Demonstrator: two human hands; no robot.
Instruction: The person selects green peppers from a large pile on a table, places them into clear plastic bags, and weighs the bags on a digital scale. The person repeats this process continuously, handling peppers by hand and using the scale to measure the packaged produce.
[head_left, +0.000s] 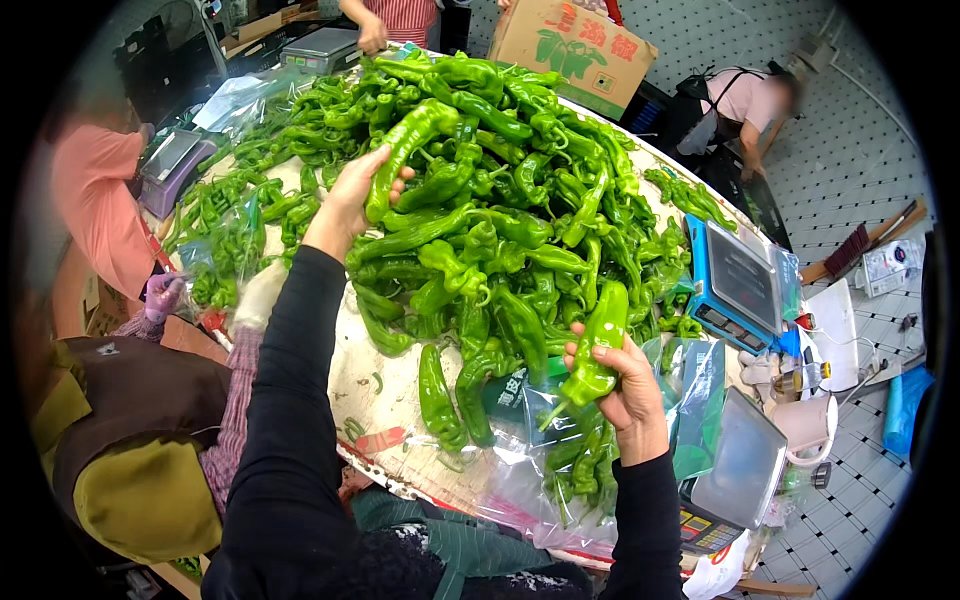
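A large heap of long green peppers (480, 225) covers much of the worktable (367, 397). My left hand (356, 187) holds a curved green pepper (412, 142) upright over the left part of the heap. In my right hand (634, 386) is a broad green pepper (602, 341), its stem pointing down to the left. Just below that hand, a clear plastic bag (517, 472) lies at the table's front edge with several peppers (585, 465) inside. Two loose peppers lie side by side left of the bag.
A blue scale (731, 277) and a second scale (739, 457) stand at right; a purple scale (172, 169) and another scale (322, 51) are beyond. A co-worker in gloves (161, 296) is close on my left. A pepper carton (574, 52) stands behind the heap.
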